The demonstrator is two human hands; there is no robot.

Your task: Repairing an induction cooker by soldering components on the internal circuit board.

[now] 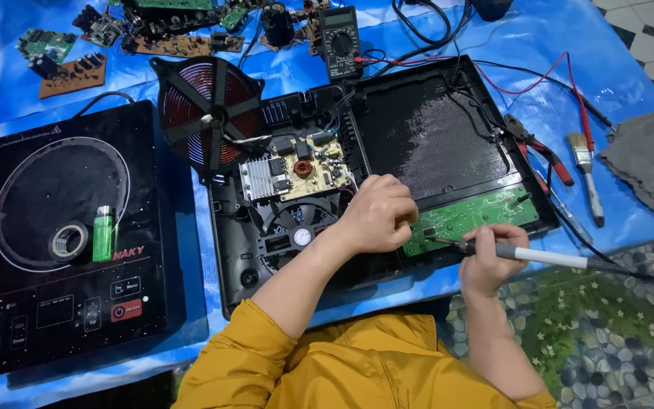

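The right hand (486, 261) is wrapped around the grey and white handle of a soldering iron (539, 256), whose dark tip rests on the long green circuit board (469, 217) lying along the near edge of an opened black plastic cooker shell (387, 170) on the counter (281, 72), which is covered in crinkled blue sheeting. The left hand (376, 214) is curled into a loose fist with its fingertips pressed down on the left end of that same board, just beside the iron's tip; whether it pinches anything there cannot be told. Behind the left hand, inside the shell, sit a pale main board (304, 168) with a ribbed metal heat sink, a copper ring coil and small components, and in front of it a round black fan (297, 231). A flat copper-red induction coil (207, 112) on a black spoked frame is tipped out over the shell's far left corner. To the left lies a glossy black glass cooktop panel (54, 235) carrying a roll of tape (69, 241) and a green lighter (103, 233). To the right of the shell lie red-handled pliers (540, 150), a small brush (586, 170) and a folded grey cloth (649, 163). At the far edge stand a black multimeter (340, 42) with red and black leads and several loose circuit boards (77, 57).
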